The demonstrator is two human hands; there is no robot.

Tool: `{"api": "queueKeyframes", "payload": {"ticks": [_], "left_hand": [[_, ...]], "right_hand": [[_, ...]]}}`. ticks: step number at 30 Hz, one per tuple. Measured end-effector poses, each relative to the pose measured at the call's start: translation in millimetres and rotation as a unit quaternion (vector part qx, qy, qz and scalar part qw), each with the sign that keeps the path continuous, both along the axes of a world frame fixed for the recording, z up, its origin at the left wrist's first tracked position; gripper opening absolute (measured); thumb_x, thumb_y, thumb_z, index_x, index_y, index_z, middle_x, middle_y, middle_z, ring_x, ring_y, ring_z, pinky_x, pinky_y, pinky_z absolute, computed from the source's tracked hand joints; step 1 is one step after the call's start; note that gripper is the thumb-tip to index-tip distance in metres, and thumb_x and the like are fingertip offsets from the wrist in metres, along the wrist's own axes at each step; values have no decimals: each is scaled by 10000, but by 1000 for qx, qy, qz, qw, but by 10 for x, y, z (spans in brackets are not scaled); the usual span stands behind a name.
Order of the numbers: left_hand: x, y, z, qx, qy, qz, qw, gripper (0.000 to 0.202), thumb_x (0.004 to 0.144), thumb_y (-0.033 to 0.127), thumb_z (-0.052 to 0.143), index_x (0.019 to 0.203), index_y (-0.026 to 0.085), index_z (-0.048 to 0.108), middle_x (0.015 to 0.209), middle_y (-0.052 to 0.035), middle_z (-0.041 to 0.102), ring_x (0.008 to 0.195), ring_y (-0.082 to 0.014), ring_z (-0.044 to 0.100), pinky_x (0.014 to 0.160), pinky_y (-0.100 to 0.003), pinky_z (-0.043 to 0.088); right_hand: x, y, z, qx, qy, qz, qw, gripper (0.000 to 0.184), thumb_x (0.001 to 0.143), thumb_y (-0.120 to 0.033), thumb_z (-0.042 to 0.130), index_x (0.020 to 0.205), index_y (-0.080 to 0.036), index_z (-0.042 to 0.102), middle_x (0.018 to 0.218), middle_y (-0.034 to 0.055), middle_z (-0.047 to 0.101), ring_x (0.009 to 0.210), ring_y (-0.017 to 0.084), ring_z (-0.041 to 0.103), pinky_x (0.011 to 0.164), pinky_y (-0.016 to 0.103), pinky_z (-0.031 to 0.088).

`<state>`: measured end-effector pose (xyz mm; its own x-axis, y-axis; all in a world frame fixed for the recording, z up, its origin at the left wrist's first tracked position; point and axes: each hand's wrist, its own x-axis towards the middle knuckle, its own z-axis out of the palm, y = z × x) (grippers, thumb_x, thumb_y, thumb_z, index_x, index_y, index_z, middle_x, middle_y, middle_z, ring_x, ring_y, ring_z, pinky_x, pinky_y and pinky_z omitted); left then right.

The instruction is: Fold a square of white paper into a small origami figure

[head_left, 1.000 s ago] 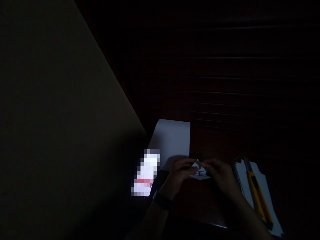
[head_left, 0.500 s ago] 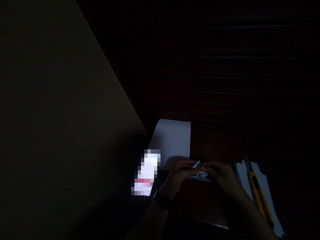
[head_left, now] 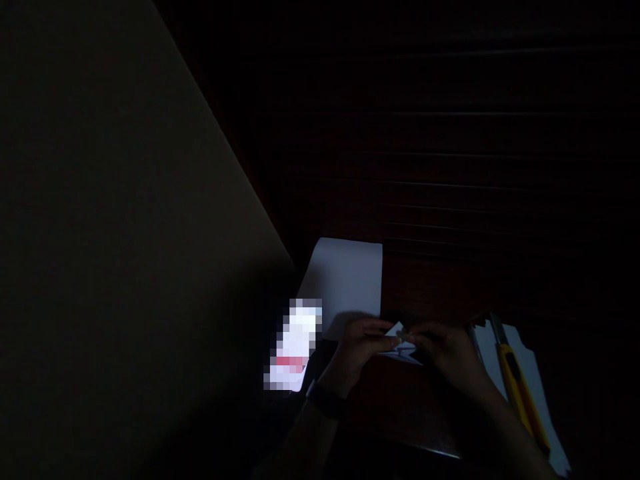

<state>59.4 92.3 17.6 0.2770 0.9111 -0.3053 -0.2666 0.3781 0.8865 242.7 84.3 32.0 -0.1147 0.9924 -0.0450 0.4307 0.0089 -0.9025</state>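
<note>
A small piece of folded white paper (head_left: 400, 347) with pointed corners is held between both hands, a little above the dark table. My left hand (head_left: 363, 343) pinches its left side, thumb in front and fingers behind. On the other side, my right hand (head_left: 443, 347) grips the paper's right part between thumb and forefinger. The dim light hides the exact folds and some of the fingertips. A dark band circles my left wrist.
A white sheet (head_left: 350, 280) lies behind my left hand. Left of that hand glows a blurred phone screen (head_left: 295, 347). A yellow box cutter (head_left: 520, 393) rests on white papers (head_left: 543, 407) at the right. The dark wooden table (head_left: 400, 407) has its front edge below; a pale wall (head_left: 125, 233) rises left.
Both hands keep their hold and barely move. The upper flap of the folded paper looks flatter and broader between the fingertips than before.
</note>
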Motion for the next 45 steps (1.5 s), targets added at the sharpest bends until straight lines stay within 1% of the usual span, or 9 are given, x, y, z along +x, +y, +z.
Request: {"api": "queueKeyframes", "payload": {"ticks": [9, 13, 19, 23, 32, 36, 39, 42, 45], "left_hand": [[11, -6, 13, 9, -4, -15, 1000, 353, 577, 251, 776, 891, 118, 685, 852, -102, 702, 788, -229, 655, 734, -330, 497], [15, -9, -4, 13, -8, -16, 1000, 371, 583, 261, 773, 909, 111, 679, 860, -109, 700, 798, -238, 653, 738, -339, 496], [32, -7, 1, 3, 11, -10, 1000, 375, 556, 268, 787, 886, 121, 687, 811, -89, 704, 738, -216, 655, 675, -291, 492], [52, -15, 9, 6, 24, -1, 1000, 356, 557, 257, 786, 875, 127, 693, 797, -81, 700, 721, -201, 649, 664, -276, 489], [76, -28, -75, 25, 29, 6, 999, 354, 580, 269, 773, 894, 128, 687, 781, -75, 693, 703, -187, 641, 649, -271, 480], [76, -27, -47, 21, 42, 4, 999, 343, 587, 268, 770, 892, 134, 687, 762, -65, 688, 694, -182, 639, 636, -264, 478], [77, -24, -32, 34, 59, 5, 998, 333, 586, 253, 768, 886, 133, 688, 815, -76, 690, 751, -199, 639, 663, -266, 479], [83, -20, -63, 50, 53, -4, 997, 337, 602, 249, 757, 911, 140, 678, 870, -81, 687, 798, -205, 635, 700, -272, 479], [91, -12, -128, 49, 59, -11, 997, 357, 588, 260, 768, 905, 128, 671, 821, -78, 683, 740, -195, 636, 656, -266, 480]], "right_hand": [[-20, -2, -46, -14, -3, -26, 1000, 201, 752, -380, 604, 789, -211, 707, 768, 30, 720, 687, 210, 656, 636, 290, 481], [-25, -1, -35, -12, -6, -26, 1000, 202, 751, -387, 605, 768, -210, 702, 750, 25, 715, 665, 202, 647, 612, 282, 470], [-67, -11, -11, -7, -32, -51, 998, 224, 756, -394, 594, 753, -190, 689, 703, 27, 699, 612, 190, 619, 553, 270, 439], [-101, -16, -30, 10, -37, -59, 998, 228, 773, -394, 580, 739, -185, 663, 670, 17, 675, 592, 175, 592, 557, 265, 430], [-156, -46, -64, 27, -59, -99, 993, 228, 778, -414, 584, 724, -195, 621, 647, 13, 648, 572, 173, 578, 526, 259, 407], [-166, -49, -60, 37, -53, -104, 992, 219, 784, -401, 579, 711, -196, 611, 660, 15, 647, 589, 175, 581, 546, 265, 413], [-169, -45, -65, 38, -54, -104, 992, 196, 781, -374, 587, 704, -195, 613, 667, 15, 648, 597, 173, 584, 559, 267, 415], [-171, -43, -80, 27, -48, -98, 994, 177, 780, -353, 590, 702, -196, 616, 656, 8, 645, 587, 166, 580, 550, 262, 412], [-176, -41, -90, 24, -36, -92, 995, 159, 775, -334, 599, 694, -198, 613, 658, 3, 646, 612, 168, 587, 570, 260, 416]]}}
